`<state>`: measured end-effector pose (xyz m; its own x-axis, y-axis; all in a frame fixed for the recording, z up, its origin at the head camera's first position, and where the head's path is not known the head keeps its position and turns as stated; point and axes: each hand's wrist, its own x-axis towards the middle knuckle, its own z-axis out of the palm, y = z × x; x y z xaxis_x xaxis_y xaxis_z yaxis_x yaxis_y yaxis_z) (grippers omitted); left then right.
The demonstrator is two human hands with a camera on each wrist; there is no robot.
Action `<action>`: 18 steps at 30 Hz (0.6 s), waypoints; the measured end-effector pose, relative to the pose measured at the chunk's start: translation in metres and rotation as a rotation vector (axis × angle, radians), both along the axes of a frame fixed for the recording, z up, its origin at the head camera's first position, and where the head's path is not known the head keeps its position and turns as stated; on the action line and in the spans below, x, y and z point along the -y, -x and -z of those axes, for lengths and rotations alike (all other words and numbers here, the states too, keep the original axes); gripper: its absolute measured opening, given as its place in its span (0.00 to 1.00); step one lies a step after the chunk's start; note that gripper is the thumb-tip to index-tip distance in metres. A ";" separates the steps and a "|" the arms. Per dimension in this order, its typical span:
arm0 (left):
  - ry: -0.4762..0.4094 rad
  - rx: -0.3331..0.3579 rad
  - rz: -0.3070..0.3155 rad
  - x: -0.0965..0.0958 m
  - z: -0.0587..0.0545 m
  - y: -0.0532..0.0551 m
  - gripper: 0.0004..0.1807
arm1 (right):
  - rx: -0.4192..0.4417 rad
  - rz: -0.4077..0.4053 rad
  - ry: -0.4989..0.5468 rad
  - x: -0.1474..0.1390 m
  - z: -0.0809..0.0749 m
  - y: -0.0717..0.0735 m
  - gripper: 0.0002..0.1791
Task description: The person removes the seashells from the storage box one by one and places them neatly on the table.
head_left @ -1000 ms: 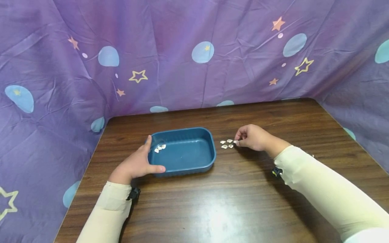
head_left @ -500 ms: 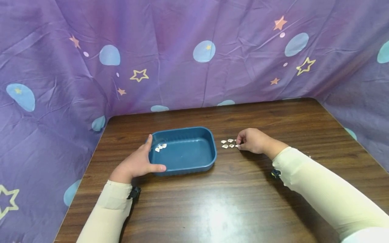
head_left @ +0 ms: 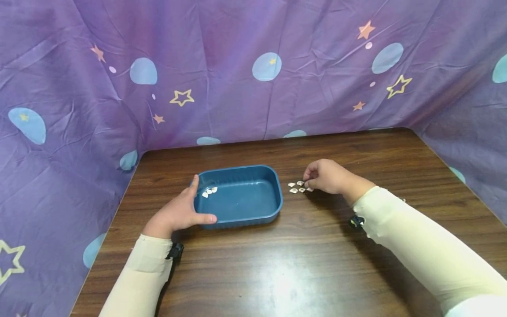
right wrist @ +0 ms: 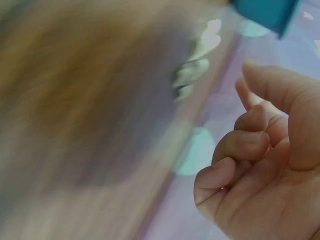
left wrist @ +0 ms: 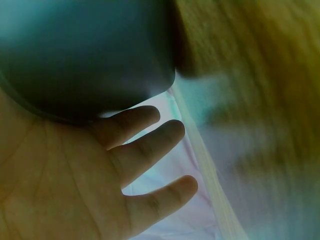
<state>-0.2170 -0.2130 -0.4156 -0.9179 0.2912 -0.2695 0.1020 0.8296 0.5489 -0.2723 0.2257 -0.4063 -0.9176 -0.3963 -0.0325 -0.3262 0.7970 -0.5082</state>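
Note:
A blue plastic tray (head_left: 245, 220) sits on the table with three small white shells (head_left: 209, 192) at its left end. My left hand (head_left: 177, 213) rests on that end, thumb over the near rim and forefinger at the far corner. In the left wrist view its other fingers (left wrist: 160, 202) stretch out straight below the tray. To the tray's right, several small white shells (head_left: 293, 190) lie in two short rows. Over their right end is my right hand (head_left: 326, 177), thumb and forefinger close together, other fingers curled. Whether a shell is between the fingertips is unclear.
The dark wood-grain table (head_left: 237, 273) has its far edge against a purple curtain (head_left: 225, 88) printed with stars and blue shapes. More of the curtain hangs at both sides. Table and shells look blurred in the right wrist view.
My right hand has moved from the upper row's right-end shell to the lower row's, then back up and slightly left. A lower-row shell at the right end now shows. Left hand and tray stay put.

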 end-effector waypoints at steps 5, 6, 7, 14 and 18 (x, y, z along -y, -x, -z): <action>0.000 -0.006 -0.001 0.002 0.002 0.001 0.81 | -0.012 -0.013 0.119 0.024 -0.019 0.002 0.04; 0.000 -0.006 -0.001 0.002 0.002 0.001 0.81 | -0.016 -0.017 0.136 0.030 -0.022 0.003 0.04; 0.001 -0.007 -0.001 0.002 0.002 0.001 0.81 | -0.024 -0.021 0.149 0.037 -0.025 0.003 0.05; -0.004 -0.007 0.001 -0.001 0.000 0.000 0.80 | -0.049 -0.080 0.218 0.084 -0.037 0.003 0.08; -0.008 0.000 -0.005 -0.001 -0.001 0.000 0.81 | -0.039 -0.124 0.225 0.108 -0.038 0.003 0.10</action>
